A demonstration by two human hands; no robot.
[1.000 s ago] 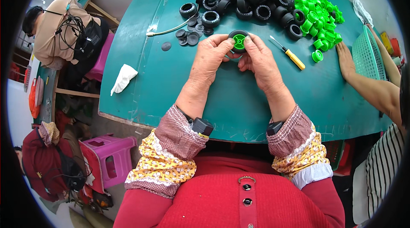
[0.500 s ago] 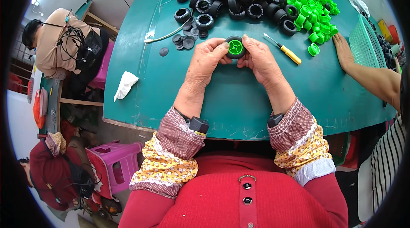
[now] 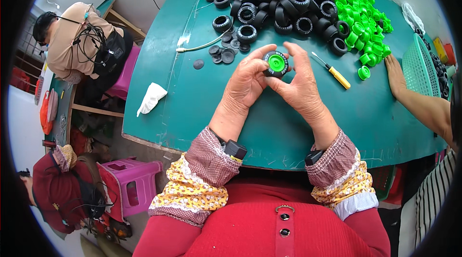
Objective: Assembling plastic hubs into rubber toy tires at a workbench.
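A toy wheel (image 3: 276, 63), a black tyre with pale lettering around a bright green hub, is held above the table in front of me. My left hand (image 3: 247, 75) pinches its left side, the thumb lying on the tyre's face. From the other side my right hand (image 3: 303, 81) reaches around the wheel, thumb tip against its lower edge and forefinger raised along its right. Whatever its other fingers do behind the wheel is hidden. To the right lies a screwdriver (image 3: 339, 77) with a yellow handle. Beyond my hands are loose black discs (image 3: 227, 56) and a black tyre (image 3: 247, 33).
Black tyres (image 3: 281, 9) and green hubs (image 3: 364, 31) are heaped at the back of the green table (image 3: 202, 122). Another person's hand (image 3: 395, 76) rests by a green basket (image 3: 417, 64). Crumpled white tissue (image 3: 152, 98) lies left; a cable (image 3: 199, 47) crosses the table.
The wheel has been turned to show its other face, with a more solid hub. My right forefinger has lifted and its thumb has dropped to the wheel's lower edge. The view has shifted slightly.
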